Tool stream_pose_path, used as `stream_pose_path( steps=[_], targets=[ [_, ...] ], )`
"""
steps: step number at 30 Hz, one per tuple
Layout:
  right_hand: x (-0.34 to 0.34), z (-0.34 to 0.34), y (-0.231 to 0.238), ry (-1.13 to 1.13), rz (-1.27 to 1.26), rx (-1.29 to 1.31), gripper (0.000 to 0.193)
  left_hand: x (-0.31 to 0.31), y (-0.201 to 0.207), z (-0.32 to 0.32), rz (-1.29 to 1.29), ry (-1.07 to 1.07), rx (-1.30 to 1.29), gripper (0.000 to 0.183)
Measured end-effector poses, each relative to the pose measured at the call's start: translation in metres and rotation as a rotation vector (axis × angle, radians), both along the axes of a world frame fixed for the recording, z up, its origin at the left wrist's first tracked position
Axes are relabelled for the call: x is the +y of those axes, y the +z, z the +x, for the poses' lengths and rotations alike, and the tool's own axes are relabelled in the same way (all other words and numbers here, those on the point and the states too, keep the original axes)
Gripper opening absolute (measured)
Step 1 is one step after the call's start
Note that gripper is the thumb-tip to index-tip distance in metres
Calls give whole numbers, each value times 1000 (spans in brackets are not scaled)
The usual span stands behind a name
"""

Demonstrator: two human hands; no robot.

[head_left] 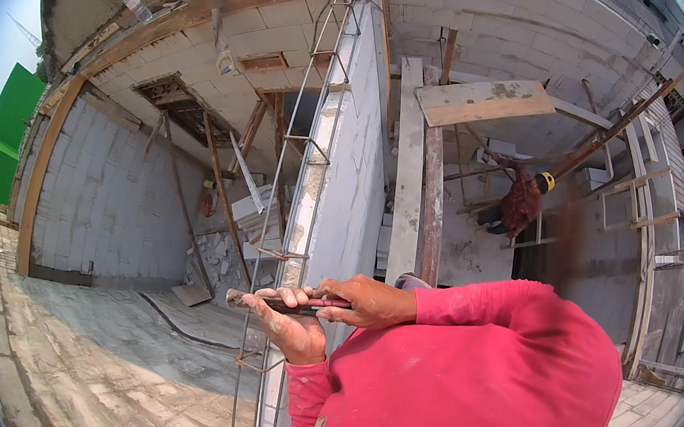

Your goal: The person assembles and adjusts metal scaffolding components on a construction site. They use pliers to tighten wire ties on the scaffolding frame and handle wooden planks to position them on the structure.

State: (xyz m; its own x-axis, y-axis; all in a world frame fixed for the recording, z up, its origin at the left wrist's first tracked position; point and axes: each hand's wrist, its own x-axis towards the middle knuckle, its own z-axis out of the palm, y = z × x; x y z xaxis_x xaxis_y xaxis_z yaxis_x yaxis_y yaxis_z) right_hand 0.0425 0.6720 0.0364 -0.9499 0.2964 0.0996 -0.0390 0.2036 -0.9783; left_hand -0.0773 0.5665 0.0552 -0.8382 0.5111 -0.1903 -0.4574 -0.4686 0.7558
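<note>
Tool (325,303) in both hands, held above the rebar (282,254) that runs along the top of the wall (346,178). It lies nearly level across the picture, its blunt brownish end pointing left and its dark and red handle running right. The left hand (299,333) grasps the left part, palm up, fingers curled over the shaft; the blunt end sticks out past that grip. The right hand (375,302) is closed around the handle, fingers bent over it, its fingertips near those of the left. The exact kind of tool cannot be told, as fingers cover much of it.

Both arms wear the sleeves of a pink shirt (475,369). Right of the wall, long planks (409,196) slope away, and a board (483,100) lies across near their far ends. Lower down, a person in a yellow helmet (545,181) stands among timber props. A bottle (135,6) sits at the upper left.
</note>
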Motion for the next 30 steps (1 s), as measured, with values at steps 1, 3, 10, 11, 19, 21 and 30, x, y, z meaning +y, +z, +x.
stream_pose_path(
  steps=[1,3,10,11,19,21,30],
  targets=[
    [11,5,0,9,-43,-105,34,13,1,-1,22,-23,-3,47],
    [27,13,-2,-16,-120,-69,31,34,0,-1,25,-40,-13,48],
    [58,44,-13,-60,-838,-17,47,92,-10,-4,138,-352,-358,42],
    [62,49,-15,-44,-958,33,49,102,-11,-4,180,-403,-434,42],
    [111,82,-18,-374,-418,42,30,180,-15,19,121,-569,-427,43],
    [132,88,-13,-429,-487,-46,35,201,-13,20,110,-597,-310,41],
    [245,54,1,-551,-501,-44,28,325,-11,25,35,-725,176,48]
  ],
)
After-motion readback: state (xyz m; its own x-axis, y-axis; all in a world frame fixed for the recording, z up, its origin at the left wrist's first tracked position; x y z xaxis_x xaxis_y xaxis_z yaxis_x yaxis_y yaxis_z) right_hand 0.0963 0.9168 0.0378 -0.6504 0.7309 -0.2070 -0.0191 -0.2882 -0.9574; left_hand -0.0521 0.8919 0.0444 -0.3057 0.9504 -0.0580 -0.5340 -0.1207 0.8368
